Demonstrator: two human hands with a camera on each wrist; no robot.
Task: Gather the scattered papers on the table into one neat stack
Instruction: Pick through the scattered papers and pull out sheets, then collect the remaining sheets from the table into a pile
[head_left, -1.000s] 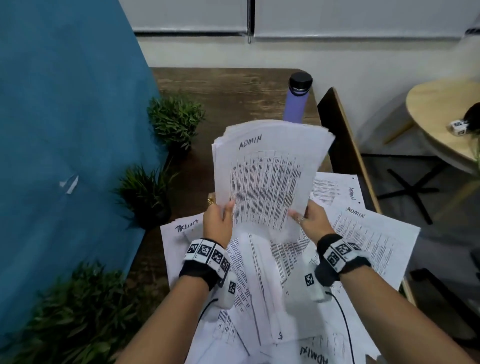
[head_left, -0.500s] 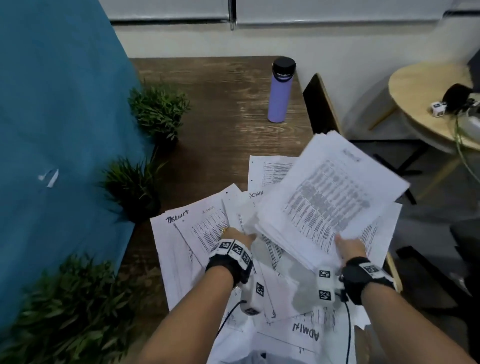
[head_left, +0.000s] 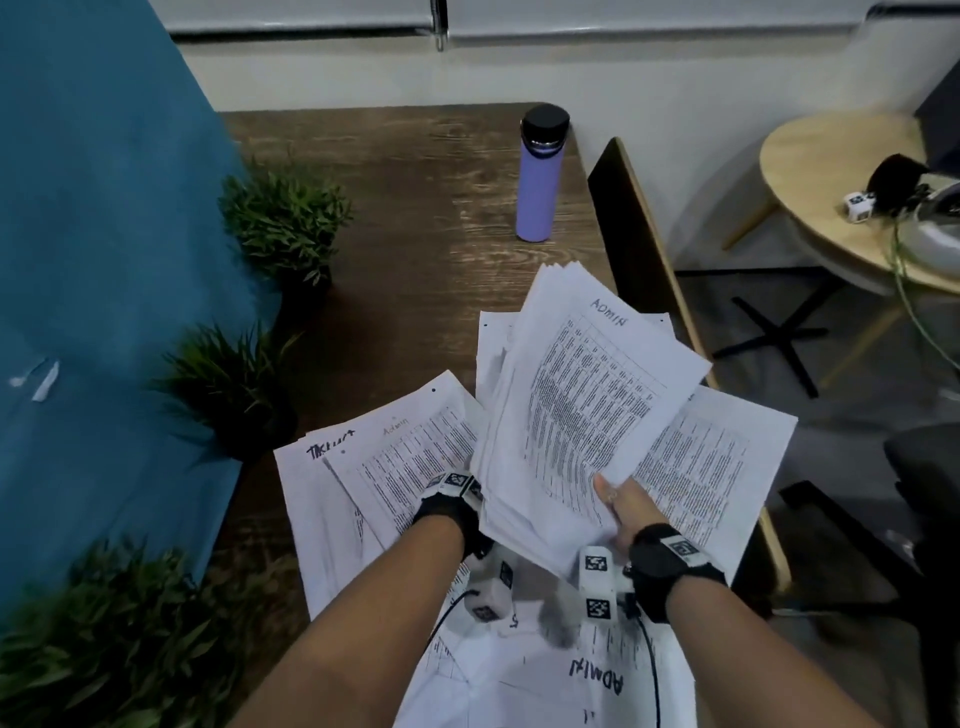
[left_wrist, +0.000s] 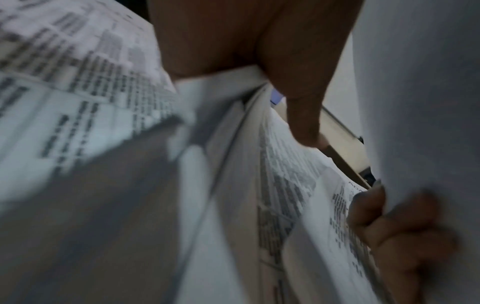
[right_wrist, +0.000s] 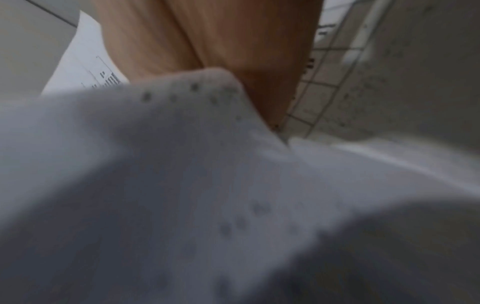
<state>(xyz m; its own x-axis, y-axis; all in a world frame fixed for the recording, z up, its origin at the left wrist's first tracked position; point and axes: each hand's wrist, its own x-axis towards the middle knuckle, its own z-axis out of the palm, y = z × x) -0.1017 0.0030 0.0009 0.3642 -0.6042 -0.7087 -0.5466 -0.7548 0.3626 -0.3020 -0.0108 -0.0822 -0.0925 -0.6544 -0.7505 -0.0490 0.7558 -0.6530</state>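
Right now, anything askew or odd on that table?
Yes. The bundle of papers in the right hand is fanned, its edges uneven. Loose sheets lie overlapping at different angles on the table, one turned upside down. The purple bottle stands upright, clear of them.

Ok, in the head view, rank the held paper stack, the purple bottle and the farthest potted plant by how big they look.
1. Held paper stack, though nearness inflates it.
2. Farthest potted plant.
3. Purple bottle.

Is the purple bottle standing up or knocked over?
Upright: the purple bottle stands on its base on the table, black cap on top.
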